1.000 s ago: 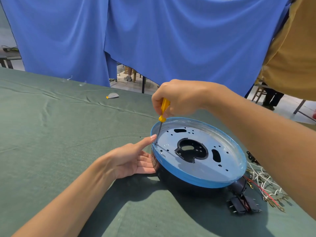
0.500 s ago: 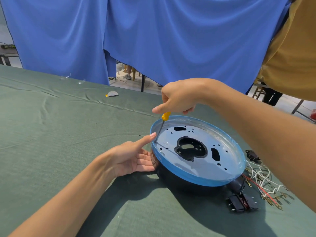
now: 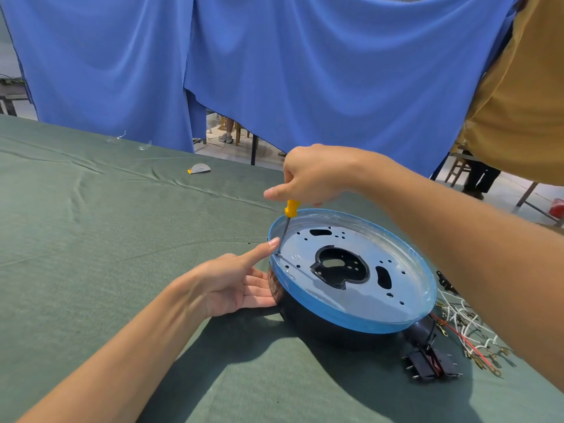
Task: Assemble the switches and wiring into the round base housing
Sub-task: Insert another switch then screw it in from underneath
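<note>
The round base housing [image 3: 396, 319], black with a blue-taped rim and a silvery perforated plate inside, lies tilted on the green cloth. My right hand [image 3: 314, 175] grips a yellow-handled screwdriver [image 3: 291, 207] from above, its tip down on the plate's left edge. My left hand [image 3: 235, 282] rests against the housing's left side, index finger stretched up to the rim beside the screwdriver's tip. Black rocker switches [image 3: 430, 366] lie at the housing's right, next to a bundle of white and red wires [image 3: 467, 331] with terminal lugs.
The green-clothed table [image 3: 91, 254] stretches left and toward me. A small white and yellow scrap [image 3: 199, 169] lies farther back. A blue curtain [image 3: 274, 71] hangs behind, and a person in a mustard shirt [image 3: 518, 96] stands at the right.
My right hand has turned on the screwdriver's handle, with its index finger now pointing left. The left hand and housing have stayed in place.
</note>
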{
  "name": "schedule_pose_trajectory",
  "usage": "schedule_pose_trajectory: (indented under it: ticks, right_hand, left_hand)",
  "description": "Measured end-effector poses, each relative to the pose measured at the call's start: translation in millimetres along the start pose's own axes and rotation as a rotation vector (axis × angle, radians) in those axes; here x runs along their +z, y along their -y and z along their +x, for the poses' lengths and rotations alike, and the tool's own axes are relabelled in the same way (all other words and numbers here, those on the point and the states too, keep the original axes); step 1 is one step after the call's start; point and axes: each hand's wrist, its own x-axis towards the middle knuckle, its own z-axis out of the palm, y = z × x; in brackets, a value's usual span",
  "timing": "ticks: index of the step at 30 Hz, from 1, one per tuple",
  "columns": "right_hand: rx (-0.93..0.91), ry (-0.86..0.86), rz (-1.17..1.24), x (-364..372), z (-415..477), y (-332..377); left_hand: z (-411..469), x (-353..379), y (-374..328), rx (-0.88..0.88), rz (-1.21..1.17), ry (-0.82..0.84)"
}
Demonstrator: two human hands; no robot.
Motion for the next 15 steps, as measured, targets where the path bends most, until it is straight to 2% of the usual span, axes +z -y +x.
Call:
schedule_pose_trajectory:
  ticks: [2, 8, 15]
  right_hand:
    - [-0.014, 0.056, -0.017, -4.0, -2.6, -2.6]
    - [-0.143, 0.046, 0.043, -3.4, -8.6, -3.1]
    - [0.0, 0.114, 0.044, -1.8, -1.8, 1.2]
  left_hand:
    - [-0.3, 0.0, 0.0, -0.004, -0.003, 0.004]
    - [-2.1, 1.7, 0.5, -0.001, -0.001, 0.003]
    - [-2.3, 1.9, 0.6, -0.004, 0.003, -0.002]
